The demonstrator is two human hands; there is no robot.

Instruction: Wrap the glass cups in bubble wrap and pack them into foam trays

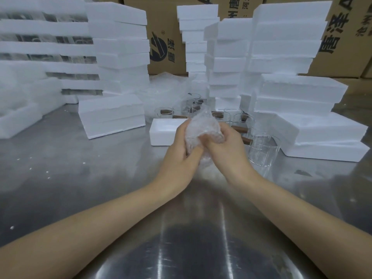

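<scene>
Bubble-wrapped bundle (203,131), held above the steel table (80,178) at centre frame; the cup inside cannot be made out through the wrap. Left hand (181,150) grips the bundle's left side, fingers curled round it; right hand (225,146) grips the right side, thumb pressed into the wrap. Just behind lies an open foam tray (163,131). Bare glass cups (263,150) with brown handles stand to the right and behind. Foam tray stacks (298,93) and cardboard boxes (161,37) fill the background.
</scene>
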